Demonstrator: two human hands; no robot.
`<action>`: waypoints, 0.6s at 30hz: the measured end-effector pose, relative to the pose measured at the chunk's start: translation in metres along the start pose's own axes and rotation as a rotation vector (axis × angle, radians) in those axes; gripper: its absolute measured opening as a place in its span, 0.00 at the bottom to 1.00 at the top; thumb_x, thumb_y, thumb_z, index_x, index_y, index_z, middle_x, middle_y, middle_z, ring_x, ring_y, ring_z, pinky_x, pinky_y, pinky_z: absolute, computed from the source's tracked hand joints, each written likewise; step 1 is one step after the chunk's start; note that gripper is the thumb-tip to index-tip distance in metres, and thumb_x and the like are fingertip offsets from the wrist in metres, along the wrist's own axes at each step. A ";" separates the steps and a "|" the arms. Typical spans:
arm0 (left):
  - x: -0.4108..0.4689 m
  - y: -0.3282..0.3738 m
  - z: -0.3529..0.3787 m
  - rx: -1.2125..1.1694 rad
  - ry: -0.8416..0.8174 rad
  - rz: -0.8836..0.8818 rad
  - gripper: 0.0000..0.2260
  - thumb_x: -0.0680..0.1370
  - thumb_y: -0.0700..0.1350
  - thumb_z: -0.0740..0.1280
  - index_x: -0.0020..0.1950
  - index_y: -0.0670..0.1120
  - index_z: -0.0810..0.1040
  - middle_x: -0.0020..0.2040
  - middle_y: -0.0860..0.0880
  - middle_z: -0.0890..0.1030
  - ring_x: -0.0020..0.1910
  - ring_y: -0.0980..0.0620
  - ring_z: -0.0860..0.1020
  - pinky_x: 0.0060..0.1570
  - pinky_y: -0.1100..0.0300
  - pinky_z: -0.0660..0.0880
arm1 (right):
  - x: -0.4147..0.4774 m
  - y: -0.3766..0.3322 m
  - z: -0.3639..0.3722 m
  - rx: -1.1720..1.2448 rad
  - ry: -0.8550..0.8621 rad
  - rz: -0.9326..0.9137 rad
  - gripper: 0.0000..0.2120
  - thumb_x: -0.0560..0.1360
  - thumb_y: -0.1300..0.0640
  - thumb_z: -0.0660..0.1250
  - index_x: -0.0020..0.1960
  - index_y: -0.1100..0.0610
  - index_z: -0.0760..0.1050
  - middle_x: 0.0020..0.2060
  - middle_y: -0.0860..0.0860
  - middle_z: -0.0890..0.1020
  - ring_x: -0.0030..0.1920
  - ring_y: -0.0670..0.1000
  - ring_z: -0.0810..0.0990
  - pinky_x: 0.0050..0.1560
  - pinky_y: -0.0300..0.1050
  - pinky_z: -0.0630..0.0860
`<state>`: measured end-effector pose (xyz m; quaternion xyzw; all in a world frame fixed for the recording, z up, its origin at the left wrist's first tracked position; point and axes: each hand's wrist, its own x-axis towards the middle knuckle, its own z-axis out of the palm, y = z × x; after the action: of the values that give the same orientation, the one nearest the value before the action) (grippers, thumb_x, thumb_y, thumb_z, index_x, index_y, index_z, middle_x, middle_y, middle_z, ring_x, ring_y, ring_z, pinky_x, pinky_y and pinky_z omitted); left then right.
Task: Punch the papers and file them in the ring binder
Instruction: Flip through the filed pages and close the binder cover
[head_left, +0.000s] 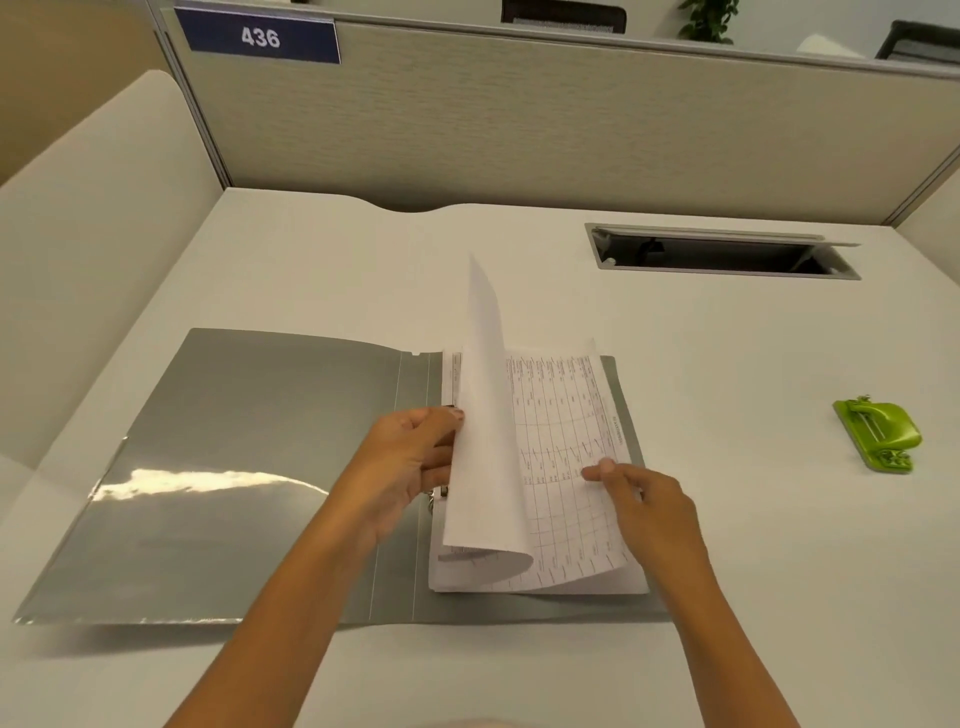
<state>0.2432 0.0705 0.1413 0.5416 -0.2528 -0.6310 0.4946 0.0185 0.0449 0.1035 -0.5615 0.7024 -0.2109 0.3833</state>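
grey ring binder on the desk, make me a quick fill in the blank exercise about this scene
The grey plastic ring binder lies ____ on the white desk.
The blue partition sign reads ____.
The ____ hole punch sits right of the binder.
The left hand holds a curled white sheet over the binder's ____ half.
Missing words: open, 436, green, right.

Both forearms (291, 597) are recorded as bare up to the near edge; the left hand (415, 457) and right hand (649, 501) are likewise bare.
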 end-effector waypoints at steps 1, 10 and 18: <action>-0.001 -0.002 0.007 0.019 -0.009 0.003 0.09 0.78 0.42 0.65 0.51 0.39 0.80 0.45 0.43 0.85 0.40 0.48 0.84 0.37 0.61 0.81 | 0.001 -0.003 0.002 -0.009 -0.035 0.035 0.18 0.78 0.42 0.56 0.52 0.52 0.79 0.62 0.50 0.76 0.53 0.52 0.75 0.45 0.40 0.73; 0.005 -0.040 0.050 0.256 -0.109 0.049 0.08 0.77 0.40 0.67 0.55 0.44 0.81 0.48 0.48 0.86 0.45 0.52 0.85 0.45 0.59 0.81 | 0.001 -0.040 0.009 0.204 -0.137 0.030 0.24 0.67 0.31 0.56 0.55 0.45 0.73 0.53 0.48 0.78 0.48 0.48 0.77 0.48 0.40 0.75; 0.015 -0.027 0.009 0.189 0.094 0.052 0.07 0.78 0.39 0.65 0.53 0.44 0.82 0.47 0.48 0.85 0.45 0.53 0.85 0.41 0.63 0.81 | 0.013 -0.038 -0.012 -0.082 0.000 0.001 0.17 0.77 0.52 0.64 0.63 0.58 0.73 0.60 0.54 0.79 0.53 0.57 0.80 0.54 0.50 0.77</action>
<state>0.2263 0.0654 0.1142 0.6082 -0.3017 -0.5650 0.4689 0.0320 0.0201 0.1343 -0.5763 0.7109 -0.1816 0.3598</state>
